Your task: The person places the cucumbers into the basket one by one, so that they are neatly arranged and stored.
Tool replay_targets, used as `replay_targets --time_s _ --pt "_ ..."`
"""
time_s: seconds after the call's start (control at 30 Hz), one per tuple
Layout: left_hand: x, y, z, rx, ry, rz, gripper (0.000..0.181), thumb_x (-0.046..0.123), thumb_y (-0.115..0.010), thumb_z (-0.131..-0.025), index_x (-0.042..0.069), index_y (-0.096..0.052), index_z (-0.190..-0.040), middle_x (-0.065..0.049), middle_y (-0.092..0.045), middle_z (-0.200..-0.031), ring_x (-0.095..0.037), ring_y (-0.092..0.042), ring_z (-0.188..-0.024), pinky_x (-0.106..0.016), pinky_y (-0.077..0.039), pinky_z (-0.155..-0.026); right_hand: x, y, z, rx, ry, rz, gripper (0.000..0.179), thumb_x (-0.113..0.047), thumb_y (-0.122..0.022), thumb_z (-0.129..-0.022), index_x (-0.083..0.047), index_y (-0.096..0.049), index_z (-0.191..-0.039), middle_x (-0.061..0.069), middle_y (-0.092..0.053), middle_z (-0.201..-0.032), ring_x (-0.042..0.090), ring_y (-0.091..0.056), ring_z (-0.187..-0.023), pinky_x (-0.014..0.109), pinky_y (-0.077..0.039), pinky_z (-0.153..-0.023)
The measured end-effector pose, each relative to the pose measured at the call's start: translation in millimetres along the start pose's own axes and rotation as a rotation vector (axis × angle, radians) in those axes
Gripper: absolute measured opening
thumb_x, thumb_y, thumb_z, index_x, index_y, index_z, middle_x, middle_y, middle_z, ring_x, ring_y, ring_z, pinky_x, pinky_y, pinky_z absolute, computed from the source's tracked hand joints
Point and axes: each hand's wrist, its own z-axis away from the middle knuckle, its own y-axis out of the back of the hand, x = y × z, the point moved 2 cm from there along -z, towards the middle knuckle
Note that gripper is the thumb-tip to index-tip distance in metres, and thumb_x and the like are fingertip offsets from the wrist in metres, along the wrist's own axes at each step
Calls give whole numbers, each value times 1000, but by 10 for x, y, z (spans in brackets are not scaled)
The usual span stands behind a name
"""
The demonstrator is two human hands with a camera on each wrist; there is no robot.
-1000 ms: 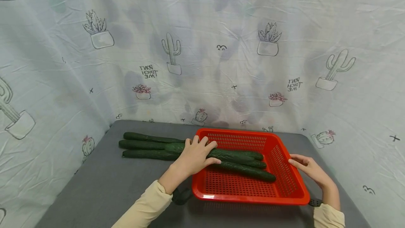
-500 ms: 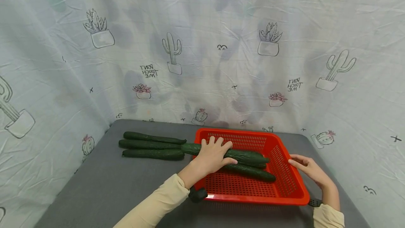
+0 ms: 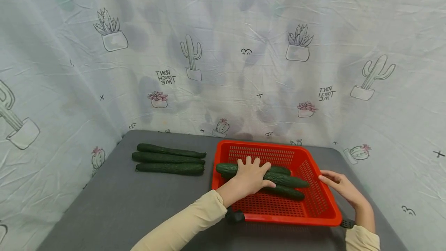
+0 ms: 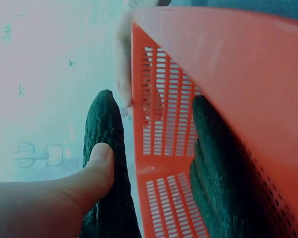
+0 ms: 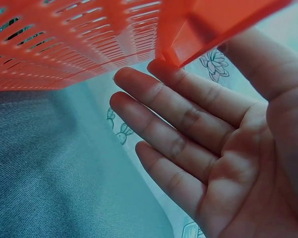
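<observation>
The left hand (image 3: 250,176) has a good grip on a dark green cucumber (image 3: 289,181), with the thumb on the near side and the four fingers spread over the top. That one's above the inside of the red basket (image 3: 278,219), running lengthwise with its tip pointing at the right wall. Can't really tell if it's resting on the ones below or just over them. At least two others are in there, a back cucumber (image 3: 280,170) and a front cucumber (image 3: 285,193), both partly hidden.

The right hand (image 3: 343,189) is lightly pinching the basket's right rim, thumb up top and index finger against the underside, the rest of the fingers pretty much straight.

Off to the left, three loose cucumbers (image 3: 168,158) lie side by side on the gray counter (image 3: 146,204), near the basket but not touching it. Both sleeves (image 3: 184,224) are pale yellow. Behind it all hangs a wrinkly pale cloth (image 3: 223,49) with potted cactus doodles and some mirrored lettering.
</observation>
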Motion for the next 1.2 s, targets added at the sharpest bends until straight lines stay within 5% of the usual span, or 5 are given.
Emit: replay_targets --time_s 0.17,0.53,1.0,1.2 --pt "66 -29 -79 -60 -9 22 60 67 -41 -83 37 -38 -135 -1 -45 -129 -31 -41 -115 -51 -35 -93 9 2 -1 -1 12 0 44 -29 -47 -98 0 -49 -130 12 -59 -121 -10 -52 -98 34 -46 -85" --pt "72 -100 -331 -182 6 119 62 65 -46 -82 38 -37 -137 -2 -40 -139 -34 -34 -127 -54 -28 -101 7 7 6 -2 21 -12 44 -28 -47 -98 2 -49 -130 15 -58 -122 -11 -51 -98 33 -46 -84" --pt "68 -305 -477 -322 37 112 63 65 -46 -83 38 -35 -138 -3 -40 -139 -32 -35 -126 -52 -26 -103 28 0 -8 1 14 -34 44 -28 -48 -98 2 -49 -129 12 -59 -119 -8 -53 -98 25 -45 -82" --pt "133 -389 -463 -316 43 38 63 66 -47 -81 39 -36 -137 -2 -41 -138 -29 -38 -124 -49 -30 -101 18 0 1 -11 25 -64 42 -26 -47 -98 2 -49 -129 8 -62 -116 -6 -55 -98 22 -46 -80"
